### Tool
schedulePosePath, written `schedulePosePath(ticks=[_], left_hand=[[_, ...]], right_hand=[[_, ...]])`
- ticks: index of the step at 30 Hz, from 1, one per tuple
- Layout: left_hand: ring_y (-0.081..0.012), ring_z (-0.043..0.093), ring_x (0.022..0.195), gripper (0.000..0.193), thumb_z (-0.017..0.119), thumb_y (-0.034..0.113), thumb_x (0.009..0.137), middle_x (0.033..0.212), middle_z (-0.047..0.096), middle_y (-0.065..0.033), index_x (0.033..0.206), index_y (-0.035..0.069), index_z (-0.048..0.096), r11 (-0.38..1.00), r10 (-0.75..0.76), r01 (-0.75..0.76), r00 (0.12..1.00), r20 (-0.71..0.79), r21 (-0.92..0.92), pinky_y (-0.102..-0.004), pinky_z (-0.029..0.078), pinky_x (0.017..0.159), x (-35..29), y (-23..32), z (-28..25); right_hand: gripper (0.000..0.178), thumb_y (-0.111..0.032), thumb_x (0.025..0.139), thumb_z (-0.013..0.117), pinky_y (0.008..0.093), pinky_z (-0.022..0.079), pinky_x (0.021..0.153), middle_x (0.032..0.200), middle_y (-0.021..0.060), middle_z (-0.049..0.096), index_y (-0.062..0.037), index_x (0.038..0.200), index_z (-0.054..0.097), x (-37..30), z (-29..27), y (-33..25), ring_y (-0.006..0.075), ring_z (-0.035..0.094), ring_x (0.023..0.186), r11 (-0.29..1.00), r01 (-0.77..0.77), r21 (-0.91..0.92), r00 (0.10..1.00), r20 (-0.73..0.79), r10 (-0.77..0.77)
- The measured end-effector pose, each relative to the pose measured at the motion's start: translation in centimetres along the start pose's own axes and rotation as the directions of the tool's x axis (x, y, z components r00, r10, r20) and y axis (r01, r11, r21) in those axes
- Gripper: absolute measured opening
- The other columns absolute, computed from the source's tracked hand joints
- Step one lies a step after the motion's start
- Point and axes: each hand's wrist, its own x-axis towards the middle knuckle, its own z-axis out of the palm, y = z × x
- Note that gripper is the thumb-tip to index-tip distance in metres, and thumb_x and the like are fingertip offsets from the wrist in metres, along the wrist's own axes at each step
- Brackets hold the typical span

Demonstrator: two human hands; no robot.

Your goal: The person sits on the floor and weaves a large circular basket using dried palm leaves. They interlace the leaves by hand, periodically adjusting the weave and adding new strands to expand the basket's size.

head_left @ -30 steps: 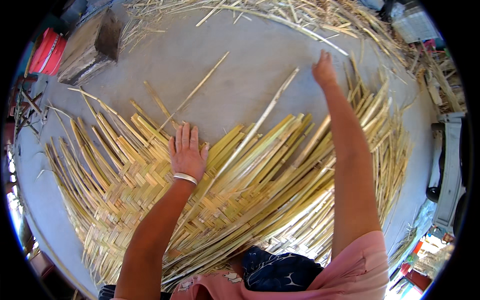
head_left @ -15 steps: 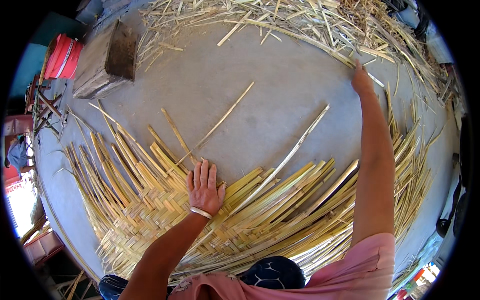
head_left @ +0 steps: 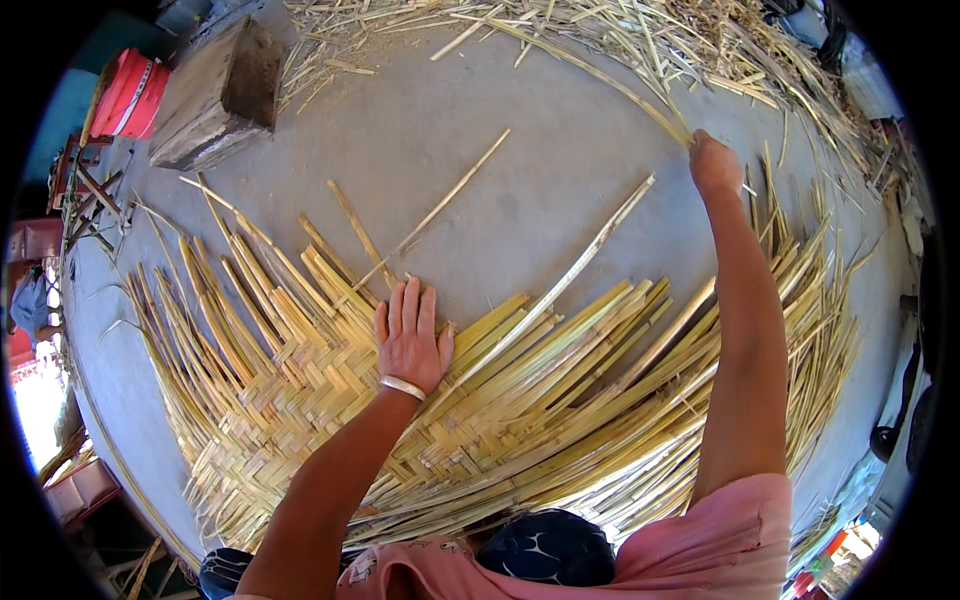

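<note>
My left hand (head_left: 412, 340) lies flat with fingers outstretched on the upper edge of a half-woven mat (head_left: 300, 395) of yellow split-reed strips. A pale bangle circles that wrist. Loose strip ends fan out from the weave, and one long whitish strip (head_left: 590, 258) slants up from beside my left thumb. Far to the right, my outstretched right hand (head_left: 716, 165) is closed on the end of a long reed strip (head_left: 655, 112). That strip curves up and left to the heap of loose strips (head_left: 600, 30); the fingertips are partly hidden.
At the upper left stands an open wooden box (head_left: 205, 100) next to a red bucket-like container (head_left: 132, 95). The grey floor (head_left: 560, 130) lies between the mat and the heap. My knee in dark patterned cloth (head_left: 548, 548) is at the mat's near edge.
My right hand has drawn back slightly toward me and left, and has closed on the long strip, pulling its end from the heap. My left hand stays pressed on the mat.
</note>
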Motion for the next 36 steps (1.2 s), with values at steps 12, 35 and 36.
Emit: schedulePosePath(ticks=[12,35,36], left_hand=[[-0.0350,0.040,0.122,0.057,0.054,0.041,0.086,0.130,0.045,-0.0181,0.126,0.001,0.045,0.930,-0.036,-0.028,0.985,-0.167,-0.367,-0.0454,0.028,0.103,-0.7,-1.2,-3.1],[-0.0161,0.063,0.056,0.020,0.055,0.021,0.087,0.072,0.065,-0.0101,0.089,0.001,0.059,0.164,-0.181,0.588,0.808,0.561,-0.792,-0.0268,0.052,0.052,-20.2,-11.1,-21.0],[-0.0160,0.063,0.057,0.021,0.055,0.021,0.087,0.071,0.065,-0.0098,0.089,0.001,0.059,0.162,-0.176,0.587,0.808,0.562,-0.793,-0.0268,0.052,0.052,-20.6,-11.3,-21.2]], right_hand=[[0.019,-0.024,0.089,0.059,0.0184,0.034,0.042,0.072,0.0030,0.063,-0.0054,0.090,0.059,-15.5,-13.0,-8.3,0.0051,0.048,0.048,-0.129,-0.168,0.977,0.927,0.112,-0.357],[0.022,-0.020,0.086,0.064,0.0223,0.049,0.060,0.080,0.0026,0.061,-0.0034,0.098,0.055,-41.1,-16.3,-32.3,0.0122,0.064,0.069,0.072,-0.285,0.956,0.554,0.226,-0.801],[0.022,-0.020,0.086,0.064,0.0221,0.049,0.060,0.080,0.0025,0.061,-0.0035,0.097,0.056,-40.6,-16.3,-32.3,0.0121,0.064,0.069,0.042,-0.307,0.951,0.565,0.218,-0.796]])
